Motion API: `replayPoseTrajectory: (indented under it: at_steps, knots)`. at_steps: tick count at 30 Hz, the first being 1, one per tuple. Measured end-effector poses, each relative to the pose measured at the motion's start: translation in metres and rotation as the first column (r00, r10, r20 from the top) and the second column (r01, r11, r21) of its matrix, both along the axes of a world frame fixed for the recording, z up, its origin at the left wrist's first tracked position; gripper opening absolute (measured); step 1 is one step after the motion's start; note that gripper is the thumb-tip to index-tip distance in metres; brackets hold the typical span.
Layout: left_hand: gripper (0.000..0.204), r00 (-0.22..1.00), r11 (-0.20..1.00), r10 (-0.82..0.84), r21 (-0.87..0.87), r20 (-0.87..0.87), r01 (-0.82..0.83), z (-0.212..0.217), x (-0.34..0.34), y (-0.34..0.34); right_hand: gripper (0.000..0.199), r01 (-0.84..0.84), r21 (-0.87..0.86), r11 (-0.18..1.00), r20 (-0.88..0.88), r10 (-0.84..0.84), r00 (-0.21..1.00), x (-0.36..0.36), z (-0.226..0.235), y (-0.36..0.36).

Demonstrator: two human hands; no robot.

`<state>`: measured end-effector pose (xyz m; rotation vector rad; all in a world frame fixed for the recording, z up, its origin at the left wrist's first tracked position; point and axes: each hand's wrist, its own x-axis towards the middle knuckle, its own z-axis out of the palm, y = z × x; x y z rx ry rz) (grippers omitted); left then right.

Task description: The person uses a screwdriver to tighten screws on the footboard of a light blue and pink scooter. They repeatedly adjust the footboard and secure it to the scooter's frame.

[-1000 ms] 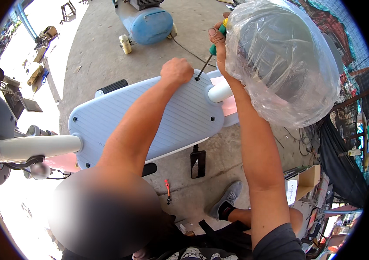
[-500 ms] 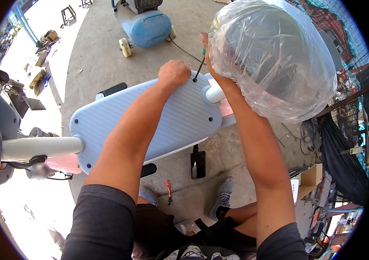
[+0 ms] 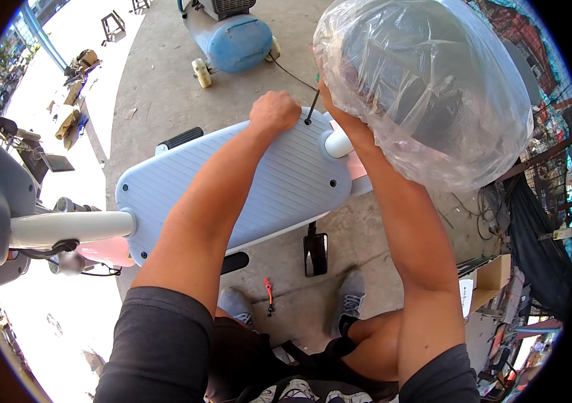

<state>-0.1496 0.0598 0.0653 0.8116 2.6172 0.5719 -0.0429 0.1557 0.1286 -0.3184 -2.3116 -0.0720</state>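
A pale blue ribbed footboard [image 3: 232, 181], part of a scooter-like frame, lies across the view with dark screws near its corners. My left hand [image 3: 276, 111] is a closed fist at the board's far edge, and its curled fingers are hidden from me. To its right, the dark shaft of a screwdriver [image 3: 313, 106] slants down to the hole at the board's far right corner. My right hand [image 3: 333, 104] grips the green handle, mostly hidden behind the bulky plastic-wrapped part [image 3: 427, 94] above my forearm. A white tube [image 3: 338, 143] rises beside the board.
A blue air compressor [image 3: 239, 43] stands beyond the board. Below the near edge are a black mirror [image 3: 315, 254] and an orange-handled tool [image 3: 269, 295] on the floor, close to my shoes. A cardboard box [image 3: 491, 279] sits to the right; a thick white tube [image 3: 71, 230] extends left.
The view has shifted slightly, so the board sits a little further right. My right hand and the green handle are more covered by the plastic; the shaft stays at the same hole.
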Motion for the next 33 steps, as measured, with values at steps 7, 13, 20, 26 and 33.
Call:
replayPoseTrajectory:
  at_steps: [7, 13, 20, 26, 33]
  knots:
    - [0.042, 0.998, 1.000, 0.007, -0.013, -0.055, -0.008, -0.006, -0.003, -0.001, 0.021, 0.320, 0.549, 0.772, 0.111, -0.447, 0.887, -0.014, -0.027, 0.002]
    - [0.041, 0.999, 1.000, -0.015, -0.023, -0.051, 0.014, -0.010, -0.004, 0.007, 0.019, 0.071, 0.381, 0.922, -0.043, -0.059, 0.997, -0.016, -0.068, 0.053]
    - [0.043, 0.997, 1.000, -0.003, -0.012, -0.077, 0.002, -0.011, -0.004, 0.001, 0.029, 0.075, 0.424, 0.902, -0.190, 0.007, 0.982, -0.019, -0.076, 0.041]
    - [0.041, 0.998, 1.000, -0.004, -0.013, -0.061, 0.003, -0.002, 0.002, 0.002, 0.024, -0.059, 0.316, 0.947, -0.297, 0.158, 0.942, -0.006, -0.067, 0.036]
    - [0.041, 0.999, 1.000, -0.004, -0.016, -0.054, 0.003, -0.003, 0.000, 0.000, 0.019, -0.074, 0.294, 0.953, -0.358, 0.182, 0.916, -0.005, -0.056, 0.023]
